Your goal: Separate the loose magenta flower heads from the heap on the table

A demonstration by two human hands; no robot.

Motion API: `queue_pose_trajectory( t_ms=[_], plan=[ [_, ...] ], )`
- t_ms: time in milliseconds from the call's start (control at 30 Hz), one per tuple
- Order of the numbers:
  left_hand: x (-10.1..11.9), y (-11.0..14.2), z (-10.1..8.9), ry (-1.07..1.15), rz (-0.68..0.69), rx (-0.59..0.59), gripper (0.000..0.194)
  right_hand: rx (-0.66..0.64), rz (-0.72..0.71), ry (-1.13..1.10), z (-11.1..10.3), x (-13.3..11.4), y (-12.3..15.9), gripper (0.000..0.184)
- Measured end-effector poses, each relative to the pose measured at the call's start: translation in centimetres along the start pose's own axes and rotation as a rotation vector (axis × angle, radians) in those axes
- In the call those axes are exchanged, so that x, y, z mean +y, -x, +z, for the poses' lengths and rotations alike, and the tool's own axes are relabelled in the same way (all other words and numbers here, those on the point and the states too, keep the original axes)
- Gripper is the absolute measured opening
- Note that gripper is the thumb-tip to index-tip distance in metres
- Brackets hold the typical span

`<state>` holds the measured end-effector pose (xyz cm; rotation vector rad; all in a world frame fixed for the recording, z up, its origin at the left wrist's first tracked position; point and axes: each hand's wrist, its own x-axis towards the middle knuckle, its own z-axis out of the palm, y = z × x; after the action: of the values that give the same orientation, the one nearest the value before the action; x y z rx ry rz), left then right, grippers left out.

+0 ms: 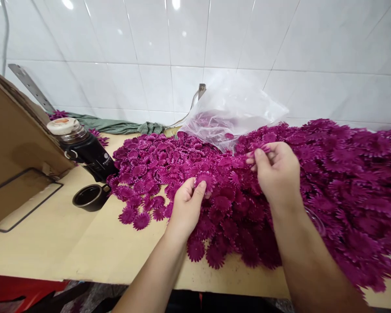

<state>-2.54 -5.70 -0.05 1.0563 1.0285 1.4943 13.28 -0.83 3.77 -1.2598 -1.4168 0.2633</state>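
A big heap of purple fabric flower pieces covers the right and middle of a pale wooden table. My left hand pinches one purple flower piece between thumb and fingers at the heap's front left. My right hand rests higher on the heap, its fingertips closed on a few purple petals. A clear plastic bag with more purple pieces lies behind the heap against the wall.
A black flask with a white lid lies at the left, its black cup beside it. A cardboard panel with a wire frame leans at far left. Green cloth lies along the white tiled wall.
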Motion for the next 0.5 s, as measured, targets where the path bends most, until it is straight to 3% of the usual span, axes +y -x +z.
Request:
queue_pose_trajectory(
  t_ms=[67, 167, 333, 500],
  plan=[
    [0.0, 0.0, -0.1, 0.008, -0.027, -0.007, 0.029, 0.014, 0.012, 0.093, -0.3, 1.2, -1.0, 0.019],
    [0.0, -0.2, 0.2, -0.008, -0.064, -0.053, 0.034, -0.110, -0.043, 0.159, -0.3, 0.9, -0.5, 0.038],
    [-0.2, -0.7, 0.5, -0.005, -0.086, -0.114, 0.042, -0.550, -0.028, -0.089, 0.1, -2.5, 2.6, 0.026],
    [-0.8, -1.1, 0.5, 0.099, -0.118, -0.108, 0.047, -0.734, 0.053, -0.212, 0.5, -3.1, 3.1, 0.015]
  ],
)
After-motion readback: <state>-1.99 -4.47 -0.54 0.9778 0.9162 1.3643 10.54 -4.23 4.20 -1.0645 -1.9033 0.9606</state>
